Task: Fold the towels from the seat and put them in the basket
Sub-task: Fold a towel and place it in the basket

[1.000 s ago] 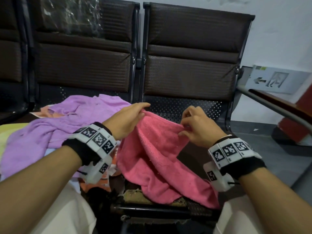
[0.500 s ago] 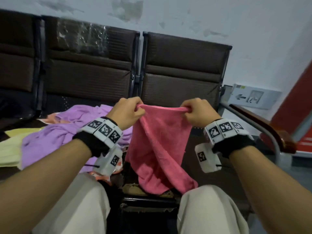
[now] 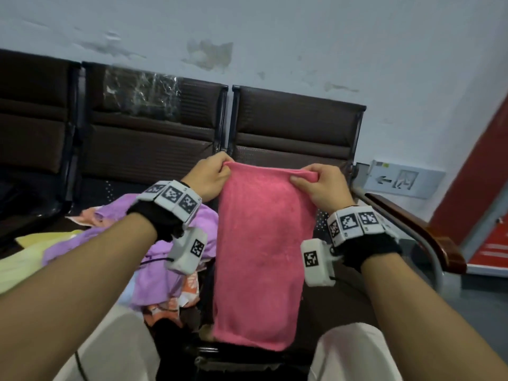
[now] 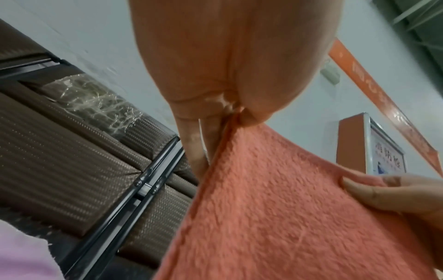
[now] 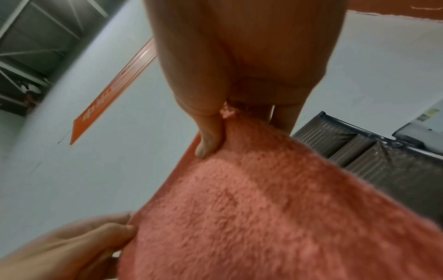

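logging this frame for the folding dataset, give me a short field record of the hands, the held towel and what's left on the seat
left hand: left hand pinches the top left corner of the pink towel
right hand: right hand pinches the top right corner
pink towel: held up by its top edge, hanging flat, not yet folded
on the seat: purple towel crumpled, yellow towel at far left, orange-patterned cloth partly under the purple one
seats: dark brown chairs behind
basket: not in view
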Demonstrator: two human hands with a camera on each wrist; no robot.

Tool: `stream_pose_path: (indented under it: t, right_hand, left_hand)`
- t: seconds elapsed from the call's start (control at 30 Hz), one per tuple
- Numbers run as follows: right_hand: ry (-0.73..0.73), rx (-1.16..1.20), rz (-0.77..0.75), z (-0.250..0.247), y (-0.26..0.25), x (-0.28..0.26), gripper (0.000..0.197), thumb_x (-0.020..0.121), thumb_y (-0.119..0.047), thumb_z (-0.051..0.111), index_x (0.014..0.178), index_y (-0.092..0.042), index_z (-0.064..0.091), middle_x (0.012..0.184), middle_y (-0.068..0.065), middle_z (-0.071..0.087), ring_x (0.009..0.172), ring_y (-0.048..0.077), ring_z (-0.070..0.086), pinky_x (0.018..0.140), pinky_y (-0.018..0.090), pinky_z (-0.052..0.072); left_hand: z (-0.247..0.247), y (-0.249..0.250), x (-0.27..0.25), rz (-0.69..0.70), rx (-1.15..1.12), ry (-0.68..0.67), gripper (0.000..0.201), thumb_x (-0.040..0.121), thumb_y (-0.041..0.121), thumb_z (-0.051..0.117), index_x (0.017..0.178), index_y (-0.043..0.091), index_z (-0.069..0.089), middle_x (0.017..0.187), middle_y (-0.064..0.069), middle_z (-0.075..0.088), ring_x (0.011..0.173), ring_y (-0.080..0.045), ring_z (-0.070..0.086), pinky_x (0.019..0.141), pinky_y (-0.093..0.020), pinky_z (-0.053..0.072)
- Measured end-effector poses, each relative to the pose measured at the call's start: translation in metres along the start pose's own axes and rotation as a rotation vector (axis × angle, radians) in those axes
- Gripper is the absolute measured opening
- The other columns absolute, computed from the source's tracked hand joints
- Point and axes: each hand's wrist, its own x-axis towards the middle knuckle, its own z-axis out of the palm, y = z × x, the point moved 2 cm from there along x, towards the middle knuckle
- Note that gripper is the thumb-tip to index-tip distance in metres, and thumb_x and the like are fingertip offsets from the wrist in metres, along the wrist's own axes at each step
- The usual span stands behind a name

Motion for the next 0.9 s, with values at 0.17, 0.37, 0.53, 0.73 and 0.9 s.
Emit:
stream_pose_path:
  t: [0.17, 0.37, 0.53, 0.73, 0.9]
  right_hand:
    - [0.207, 0.158, -0.027, 0.001, 0.004, 0.015, 0.012, 0.072, -0.025, 0.080, 0.078, -0.022, 0.069, 0.069, -0.007, 0.064, 0.067, 0.006, 0.055, 0.069, 0.026, 0.047]
    - [0.177, 0.323, -0.120, -0.010, 0.012, -0.002, 0.021, 0.076, -0.011, 0.076, 0.075, -0.027, 0.062, 0.067, -0.013, 0.062, 0.060, -0.008, 0.052, 0.060, 0.011, 0.044]
    - [-0.020, 0.290, -0.005, 0.009, 0.050, -0.067, 0.022, 0.078, -0.008, 0.074, 0.073, -0.025, 0.061, 0.067, -0.011, 0.061, 0.059, -0.006, 0.051, 0.060, 0.013, 0.043]
    - [-0.261, 0.225, 0.172, 0.042, 0.102, -0.154, 0.015, 0.072, -0.017, 0.080, 0.075, -0.026, 0.068, 0.074, -0.007, 0.069, 0.071, 0.002, 0.060, 0.071, 0.024, 0.047]
    - [-0.312, 0.128, 0.245, 0.057, 0.134, -0.166, 0.012, 0.073, -0.025, 0.080, 0.077, -0.021, 0.069, 0.074, -0.007, 0.069, 0.073, 0.003, 0.060, 0.074, 0.027, 0.048]
  left_hand:
    - [0.017, 0.012, 0.030, 0.072, -0.139, 0.209, 0.024, 0.096, 0.006, 0.038, 0.111, 0.005, 0.057, 0.110, -0.013, 0.065, 0.106, -0.025, 0.059, 0.087, -0.025, 0.040]
    - [0.023, 0.032, 0.028, 0.200, -0.343, 0.269, 0.026, 0.094, -0.003, 0.039, 0.107, 0.006, 0.059, 0.105, -0.007, 0.064, 0.102, -0.019, 0.060, 0.096, -0.030, 0.044]
    - [0.067, -0.001, -0.037, 0.040, -0.424, 0.143, 0.030, 0.092, -0.006, 0.039, 0.102, 0.013, 0.060, 0.104, -0.006, 0.064, 0.093, -0.009, 0.055, 0.086, -0.019, 0.040]
    - [0.127, -0.059, -0.130, -0.116, -0.384, -0.088, 0.026, 0.093, 0.000, 0.046, 0.098, 0.021, 0.060, 0.105, -0.001, 0.065, 0.107, -0.020, 0.059, 0.103, -0.041, 0.041]
    - [0.147, -0.091, -0.145, -0.119, -0.240, -0.220, 0.017, 0.093, 0.009, 0.051, 0.101, 0.020, 0.062, 0.101, 0.005, 0.065, 0.103, -0.016, 0.061, 0.098, -0.039, 0.045]
